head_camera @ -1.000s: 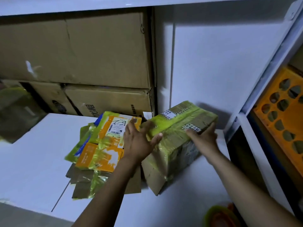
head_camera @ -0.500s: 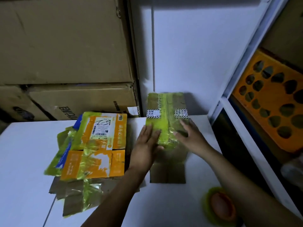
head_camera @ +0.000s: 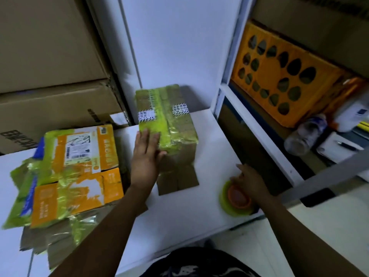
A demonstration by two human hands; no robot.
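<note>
A cardboard parcel [head_camera: 171, 124] wrapped in yellow-green tape stands on the white tabletop [head_camera: 179, 212] against the back wall. My left hand [head_camera: 144, 156] lies flat with straight fingers against its left near side. My right hand [head_camera: 248, 181] has left the parcel and hovers with relaxed fingers over a yellow-green tape roll [head_camera: 233, 200] with an orange core at the table's right edge. Whether it touches the roll I cannot tell.
A pile of flattened orange and yellow-green packages [head_camera: 75, 172] lies at the left. Large cardboard boxes [head_camera: 50, 66] stack behind it. At the right, a white shelf frame [head_camera: 259, 126] holds an orange crate [head_camera: 285, 76] and a plastic bottle [head_camera: 305, 132].
The parcel was set upright against the wall. My right hand came off it and moved right and toward me to the tape roll. My left hand stayed on the parcel's side.
</note>
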